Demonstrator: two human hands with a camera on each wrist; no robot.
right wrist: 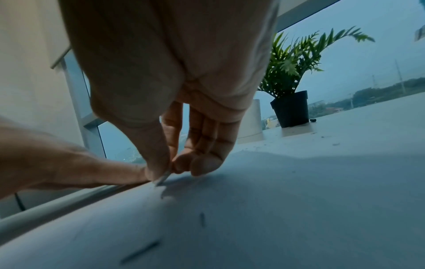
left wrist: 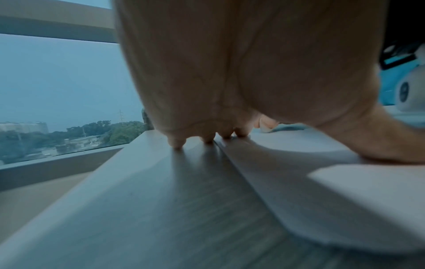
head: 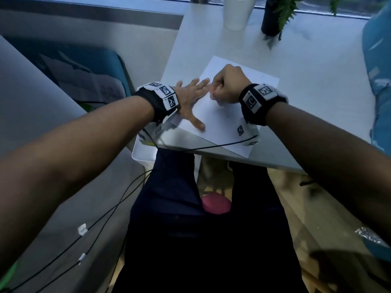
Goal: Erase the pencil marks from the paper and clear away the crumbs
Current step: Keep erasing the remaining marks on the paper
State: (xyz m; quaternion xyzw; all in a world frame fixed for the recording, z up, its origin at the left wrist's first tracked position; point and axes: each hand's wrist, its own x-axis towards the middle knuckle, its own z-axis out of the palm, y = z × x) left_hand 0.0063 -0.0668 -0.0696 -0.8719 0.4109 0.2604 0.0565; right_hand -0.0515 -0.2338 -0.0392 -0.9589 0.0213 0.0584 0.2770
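Observation:
A white sheet of paper point(head: 222, 121) lies askew on the white table point(head: 317, 85), one corner over the near edge. My left hand point(head: 190, 98) presses flat on the sheet's left edge with fingers spread; its fingertips point(left wrist: 207, 138) touch down at the edge of the paper point(left wrist: 345, 200). My right hand point(head: 226, 85) is curled just right of those fingertips. In the right wrist view my right hand point(right wrist: 170, 169) pinches a small pale eraser point(right wrist: 162, 179) between thumb and fingers, its tip on the paper point(right wrist: 276, 209). Dark crumbs point(right wrist: 202, 219) lie on the sheet nearer the wrist.
A white cup point(head: 239, 13) and a black potted plant point(head: 273, 15) stand at the table's far side, with more crumbs point(right wrist: 335, 144) near the plant point(right wrist: 291, 109). A blue plush thing point(head: 378, 60) lies at the right. A white bin point(head: 143, 153) sits below the table's near-left corner.

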